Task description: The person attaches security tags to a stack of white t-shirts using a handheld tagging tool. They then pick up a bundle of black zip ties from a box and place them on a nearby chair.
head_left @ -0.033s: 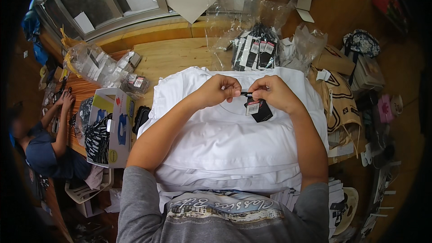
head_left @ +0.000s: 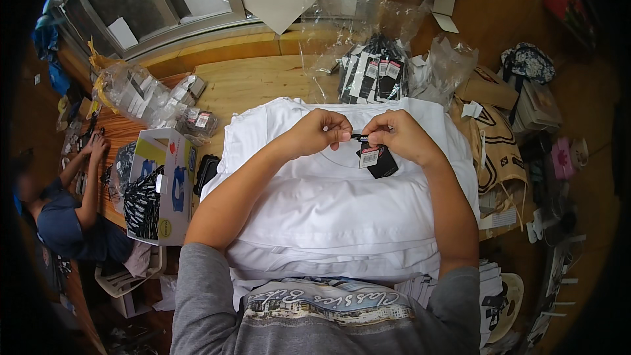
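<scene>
A stack of white T-shirts [head_left: 328, 204] lies before me, with the round neckline of the top one under my hands. My left hand [head_left: 324, 133] pinches one end of a short black cord [head_left: 359, 137] between thumb and fingertips. The other end is pinched in my right hand [head_left: 399, 135], a small gap away. Below my right fingers hangs a black hang tag [head_left: 384, 165] with a white barcode sticker, resting over the white cloth. Whether the cord passes through the shirt's neck label is too small to tell.
Beyond the shirts, a clear plastic bag [head_left: 374, 75] holds many black-and-white tags. An open carton [head_left: 176, 177] of black tags stands at the left, near bagged small boxes [head_left: 141, 95]. A seated co-worker [head_left: 79, 207] handles things farther left. Printed tan bags [head_left: 503, 158] lie at the right.
</scene>
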The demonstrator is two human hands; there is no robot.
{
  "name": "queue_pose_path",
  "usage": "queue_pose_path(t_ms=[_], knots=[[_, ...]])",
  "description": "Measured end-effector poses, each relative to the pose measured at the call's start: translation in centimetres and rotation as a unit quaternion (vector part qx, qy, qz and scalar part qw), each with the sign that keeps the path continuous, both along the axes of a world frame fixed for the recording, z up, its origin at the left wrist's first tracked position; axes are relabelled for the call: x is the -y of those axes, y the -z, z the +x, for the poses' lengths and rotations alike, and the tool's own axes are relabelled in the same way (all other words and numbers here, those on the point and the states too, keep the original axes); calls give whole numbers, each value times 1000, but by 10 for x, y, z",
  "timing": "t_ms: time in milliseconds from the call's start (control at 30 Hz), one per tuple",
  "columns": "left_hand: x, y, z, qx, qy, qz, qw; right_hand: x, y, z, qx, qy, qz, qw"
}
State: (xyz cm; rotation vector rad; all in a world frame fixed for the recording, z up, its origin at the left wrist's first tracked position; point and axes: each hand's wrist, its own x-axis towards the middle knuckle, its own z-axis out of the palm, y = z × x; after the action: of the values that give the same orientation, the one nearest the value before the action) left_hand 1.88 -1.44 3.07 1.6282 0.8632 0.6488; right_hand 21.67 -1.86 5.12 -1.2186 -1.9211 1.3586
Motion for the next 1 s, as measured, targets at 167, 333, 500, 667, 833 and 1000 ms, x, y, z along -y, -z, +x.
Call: queue_pose_path(t_ms=[167, 333, 500, 667, 833, 1000], knots=[[4, -5, 1, -20, -12, -32, 999, 2, -4, 1, 19, -1, 41, 999], [7, -4, 5, -21, -12, 3, 1000, 1, -7, 3, 39, 5, 32, 999], [5, 2, 4, -29, -20, 11, 999, 5, -9, 1, 20, 2, 13, 1000], [3, 8, 2, -26, -19, 33, 999, 3, -6, 2, 7, -12, -19, 1000], [0, 6, 0, -74, -27, 31, 996, 2, -7, 4, 57, 7, 37, 998], [-14, -4, -18, -127, -185, 285, 932, -1, -8, 9, -39, 39, 126, 991]])
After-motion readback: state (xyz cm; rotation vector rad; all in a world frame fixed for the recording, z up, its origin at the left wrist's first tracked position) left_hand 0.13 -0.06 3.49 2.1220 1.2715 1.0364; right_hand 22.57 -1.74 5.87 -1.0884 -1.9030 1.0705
